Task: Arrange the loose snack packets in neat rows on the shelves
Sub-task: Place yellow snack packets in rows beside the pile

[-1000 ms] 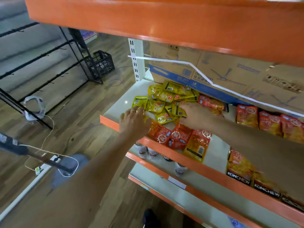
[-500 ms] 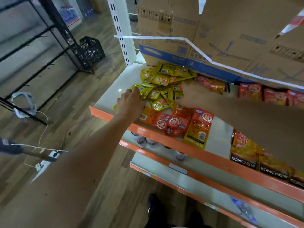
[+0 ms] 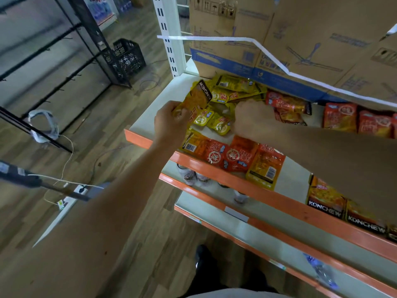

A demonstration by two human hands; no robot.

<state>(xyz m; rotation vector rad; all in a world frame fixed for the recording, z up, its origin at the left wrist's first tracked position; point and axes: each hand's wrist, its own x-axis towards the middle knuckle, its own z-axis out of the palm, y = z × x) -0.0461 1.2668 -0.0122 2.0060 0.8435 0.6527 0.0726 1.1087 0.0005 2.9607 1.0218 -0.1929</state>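
A bare strip of the white shelf (image 3: pixel 163 100) was left open at the centre left of the frame, bounded by the white slotted upright (image 3: pixel 169 39) above and the orange front lip (image 3: pixel 137 137) below; a second bare patch was seen right of centre, between the front packets and the row of Konchew packets (image 3: pixel 326 201) at the lower right. The back of the shelf was closed off by cardboard boxes (image 3: pixel 322 29), against which the heap of yellow packets (image 3: pixel 236 89) was piled. Along the lip a loose line of red packets (image 3: pixel 232 155) was laid, and one orange-yellow packet (image 3: pixel 264 173) was seen hanging over the edge. The left hand (image 3: pixel 169 123) was reached in from the lower left, forearm straight, with its fingers curled round the lower end of an orange packet (image 3: pixel 197 100), which was gripped and raised above the heap. That packet was tilted, its long axis run from lower left to upper right, with the black lettered end uppermost and the print read upside down. The right hand (image 3: pixel 251 121) was brought in from the right edge, back uppermost, its fingers buried in the yellow heap; whether anything was held there could not be told. Further red packets (image 3: pixel 341 117) were stood in a row at the right, beneath the boxes
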